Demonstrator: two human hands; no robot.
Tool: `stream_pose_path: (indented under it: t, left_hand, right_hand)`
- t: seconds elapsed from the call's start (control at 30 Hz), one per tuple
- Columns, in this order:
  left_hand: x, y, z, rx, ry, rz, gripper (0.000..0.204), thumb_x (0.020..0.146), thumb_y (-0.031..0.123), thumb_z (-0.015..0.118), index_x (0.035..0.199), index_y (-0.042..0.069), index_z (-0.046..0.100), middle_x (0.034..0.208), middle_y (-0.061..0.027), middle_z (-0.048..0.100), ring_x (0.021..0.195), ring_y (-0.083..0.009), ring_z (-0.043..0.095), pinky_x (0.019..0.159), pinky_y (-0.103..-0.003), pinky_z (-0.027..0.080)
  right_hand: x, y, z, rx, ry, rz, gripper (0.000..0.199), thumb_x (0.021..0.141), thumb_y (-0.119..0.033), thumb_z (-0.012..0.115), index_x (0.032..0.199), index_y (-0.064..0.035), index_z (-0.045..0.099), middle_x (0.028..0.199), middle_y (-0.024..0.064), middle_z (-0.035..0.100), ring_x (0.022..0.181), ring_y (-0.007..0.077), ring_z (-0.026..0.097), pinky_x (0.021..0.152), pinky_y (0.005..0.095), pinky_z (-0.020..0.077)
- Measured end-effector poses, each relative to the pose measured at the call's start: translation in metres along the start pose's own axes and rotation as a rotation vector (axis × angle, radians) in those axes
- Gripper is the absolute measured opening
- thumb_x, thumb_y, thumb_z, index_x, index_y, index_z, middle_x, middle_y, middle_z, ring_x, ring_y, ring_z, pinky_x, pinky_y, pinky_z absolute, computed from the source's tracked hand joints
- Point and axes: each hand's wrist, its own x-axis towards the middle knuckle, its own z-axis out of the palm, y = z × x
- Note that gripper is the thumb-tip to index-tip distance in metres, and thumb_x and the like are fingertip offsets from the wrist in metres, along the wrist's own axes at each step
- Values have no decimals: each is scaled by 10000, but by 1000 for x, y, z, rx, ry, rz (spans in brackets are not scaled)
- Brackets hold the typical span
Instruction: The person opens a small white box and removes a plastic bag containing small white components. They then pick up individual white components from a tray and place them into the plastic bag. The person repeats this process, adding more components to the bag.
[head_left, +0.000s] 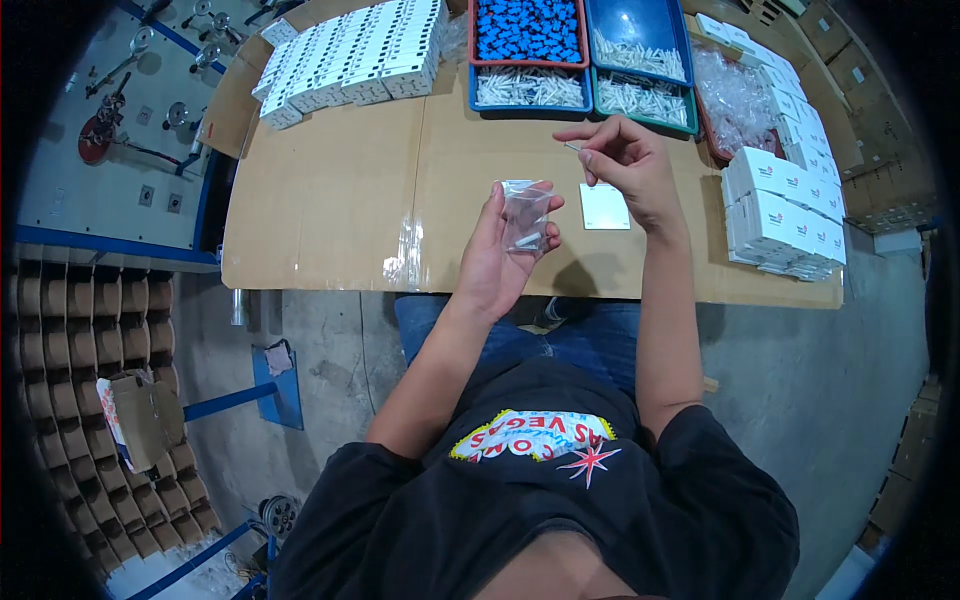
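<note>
My left hand (pixel 492 258) is closed around a small clear plastic bag (pixel 524 215), held upright above the cardboard-covered table. At the bag's bottom lie a few small white pieces (pixel 529 240). Thumb and fingers of my right hand (pixel 636 170) pinch a thin, short, pale piece (pixel 573 147), too small to name exactly. Below that hand, a flat white square (pixel 606 212) with small marks at its corners rests on the cardboard.
At the back stand a red tray (pixel 472 40) of blue pieces and blue and green trays (pixel 690 105) of white pieces. Clear plastic bags (pixel 735 100) fill another tray. White boxes are stacked at left (pixel 350 60) and right (pixel 785 215). Cardboard (pixel 320 200) covers the table.
</note>
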Motion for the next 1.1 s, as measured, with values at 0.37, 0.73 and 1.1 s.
stream_pose_path:
  t: [0.37, 0.73, 1.1]
  left_hand:
    - [4, -5, -3, 60, 36, -8, 620, 1083, 547, 424, 1379, 17, 553, 1165, -123, 658, 851, -157, 607, 861, -328, 507]
    - [3, -5, 0, 156, 80, 5, 553, 1076, 539, 459, 1314, 53, 571, 1154, -123, 671, 886, -170, 615, 852, -336, 523]
    - [5, -13, -6, 190, 104, -44, 544, 1070, 551, 466, 1297, 68, 571, 1121, -99, 665, 886, -172, 627, 852, -340, 527]
  right_hand:
    - [0, 4, 11, -231, -47, -10, 137, 929, -78, 727, 1050, -19, 705, 860, -1, 713, 713, 17, 585, 602, 206, 441]
    - [-6, -9, 21, -429, -176, 165, 128, 886, -132, 766, 974, -39, 773, 706, -27, 624, 603, 34, 462, 530, 239, 356]
    - [-5, -18, 28, -642, -262, 193, 155, 868, -150, 755, 925, -7, 743, 696, 55, 641, 634, 127, 517, 577, 307, 420]
